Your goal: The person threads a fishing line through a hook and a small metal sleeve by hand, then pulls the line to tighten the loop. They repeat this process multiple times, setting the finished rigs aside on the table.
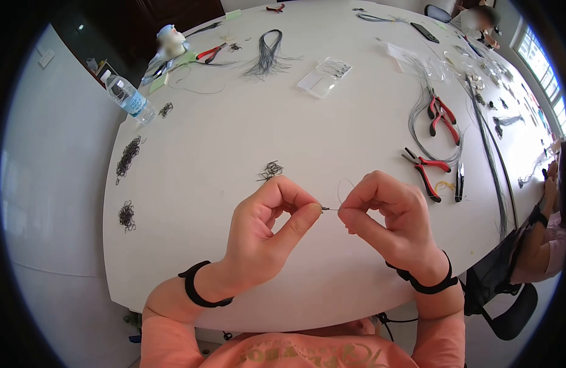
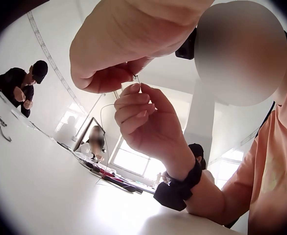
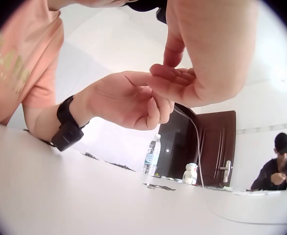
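Note:
Between thumb and forefinger, my left hand (image 1: 261, 230) pinches a small dark metal piece (image 1: 325, 209), most of it hidden by the fingertips. My right hand (image 1: 390, 214) pinches a thin line (image 1: 334, 210) that runs to that piece. The line's slack (image 2: 101, 122) curves loosely below the hands in the left wrist view. Both hands are raised close together over the front of the white table (image 1: 332, 270), fingertips a short gap apart. Just beyond my left hand lies a small pile of dark wire hooks (image 1: 271, 170).
More dark hook piles (image 1: 128, 158) lie at left, near a water bottle (image 1: 131, 101). Red-handled pliers (image 1: 428, 172) and a coil of grey line (image 1: 413, 132) are at right. Farther back are a clear plastic box (image 1: 320, 83) and a line bundle (image 1: 269, 52). Other people sit around the table.

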Action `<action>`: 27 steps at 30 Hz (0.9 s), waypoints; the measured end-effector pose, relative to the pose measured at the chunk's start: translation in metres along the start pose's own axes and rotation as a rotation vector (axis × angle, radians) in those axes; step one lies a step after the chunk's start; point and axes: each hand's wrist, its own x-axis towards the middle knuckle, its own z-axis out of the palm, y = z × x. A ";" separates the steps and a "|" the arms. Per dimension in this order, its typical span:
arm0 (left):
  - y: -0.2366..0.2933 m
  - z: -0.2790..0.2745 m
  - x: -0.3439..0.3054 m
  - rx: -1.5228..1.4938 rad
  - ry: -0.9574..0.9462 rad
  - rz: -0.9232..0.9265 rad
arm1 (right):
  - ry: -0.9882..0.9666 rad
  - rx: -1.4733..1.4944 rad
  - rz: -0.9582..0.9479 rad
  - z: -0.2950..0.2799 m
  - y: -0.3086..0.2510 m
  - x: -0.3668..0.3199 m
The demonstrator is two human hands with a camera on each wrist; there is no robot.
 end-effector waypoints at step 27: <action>-0.004 -0.003 0.005 0.238 0.025 0.206 | 0.067 -0.570 -0.018 -0.005 -0.027 -0.001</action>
